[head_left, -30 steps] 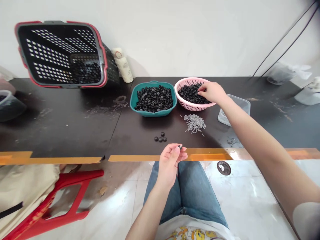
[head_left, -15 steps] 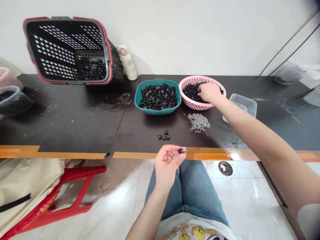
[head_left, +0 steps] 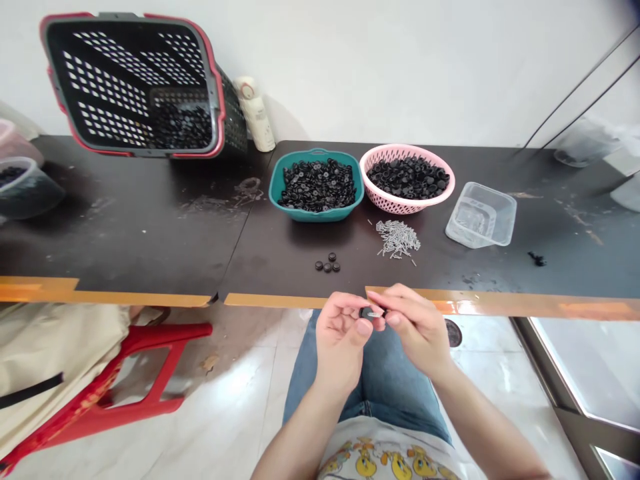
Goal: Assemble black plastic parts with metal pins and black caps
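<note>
Slipping parts look like the chief risk. The left hand point(head_left: 340, 343) pinches a round black cap point(head_left: 366, 312) between thumb and fingers, a silvery spring-like piece point(head_left: 374, 313) jutting from it toward 3 o'clock. The right hand point(head_left: 423, 330) pinches a small dark piece point(head_left: 384, 312) at that end; whether it touches the spring-like piece, I cannot tell.

All 3 parts meet at the counter's point(head_left: 280, 267) taped front edge point(head_left: 280, 302), with the jeans-clad lap point(head_left: 385, 380) at 6 o'clock and tiled floor point(head_left: 250, 400) beyond. If the spring-like piece sits off axis, squeezing could bend it or flick it out, and anything dropped here would likely land on the lap or roll across the floor. The fingers also hide most of the join, so a crooked fit might pass unnoticed.

Taking the fingertips as centre, the loose heap of silvery pieces point(head_left: 397, 239) lies near 1 o'clock, with strays around it; a dragging wrist could scatter them. The 4 round black pieces point(head_left: 327, 267) between 10 and 11 o'clock stand unfenced, so a sleeve or forearm could knock them into the teal basin point(head_left: 320, 216) or off the edge.
</note>
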`<state>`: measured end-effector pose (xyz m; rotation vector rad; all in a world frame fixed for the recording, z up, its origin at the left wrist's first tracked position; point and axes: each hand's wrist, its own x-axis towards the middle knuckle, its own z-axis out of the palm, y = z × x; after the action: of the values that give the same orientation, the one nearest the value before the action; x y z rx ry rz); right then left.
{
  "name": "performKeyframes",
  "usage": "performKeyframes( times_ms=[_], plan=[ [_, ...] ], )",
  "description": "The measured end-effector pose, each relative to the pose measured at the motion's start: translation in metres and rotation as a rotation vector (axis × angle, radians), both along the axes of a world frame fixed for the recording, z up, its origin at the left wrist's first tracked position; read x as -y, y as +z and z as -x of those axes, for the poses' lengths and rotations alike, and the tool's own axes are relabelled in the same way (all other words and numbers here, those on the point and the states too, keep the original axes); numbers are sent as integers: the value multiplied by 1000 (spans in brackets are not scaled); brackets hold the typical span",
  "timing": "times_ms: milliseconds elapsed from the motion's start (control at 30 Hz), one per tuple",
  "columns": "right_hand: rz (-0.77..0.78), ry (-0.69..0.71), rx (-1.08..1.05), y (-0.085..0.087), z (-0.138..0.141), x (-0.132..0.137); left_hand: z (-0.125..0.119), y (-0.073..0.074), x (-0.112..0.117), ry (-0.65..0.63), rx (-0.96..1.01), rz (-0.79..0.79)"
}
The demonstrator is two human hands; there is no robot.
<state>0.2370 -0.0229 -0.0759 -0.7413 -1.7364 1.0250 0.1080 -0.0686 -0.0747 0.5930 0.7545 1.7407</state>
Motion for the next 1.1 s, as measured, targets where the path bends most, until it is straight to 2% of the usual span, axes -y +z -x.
performKeyframes(
  times_ms=[100, 167, 300, 400, 500, 600, 700, 767, 867, 967, 1100],
  plan=[
    [-12, -170, -163, -10, 5, 11, -5, 2, 3, -31, 101, 14],
    [-85, -212, -240, -12, 8, 13, -6, 3, 6, -44, 109, 18],
    [-252, -286, -215, -15, 11, 20, -10, 2, 10, -87, 135, -35],
    [-172, -315, -221, -21, 14, 31, -14, 2, 11, -72, 148, -46],
    [60, -200, -360, -23, 18, 40, -14, 3, 12, -38, 101, -69],
    [302, -125, -599, -16, 19, 42, -11, 6, 15, 20, -55, -127],
    [425, -93, -727, -6, 17, 40, -5, 12, 20, 159, -341, -166],
    [434, -75, -741, -1, 15, 40, -2, 19, 23, 232, -547, -186],
    [398, -75, -738, 1, 13, 41, 1, 31, 25, 261, -773, -203],
    [365, -78, -722, 0, 13, 42, 1, 38, 26, 264, -881, -176],
    [337, -72, -703, -1, 14, 42, -1, 38, 26, 276, -944, -155]
  ],
)
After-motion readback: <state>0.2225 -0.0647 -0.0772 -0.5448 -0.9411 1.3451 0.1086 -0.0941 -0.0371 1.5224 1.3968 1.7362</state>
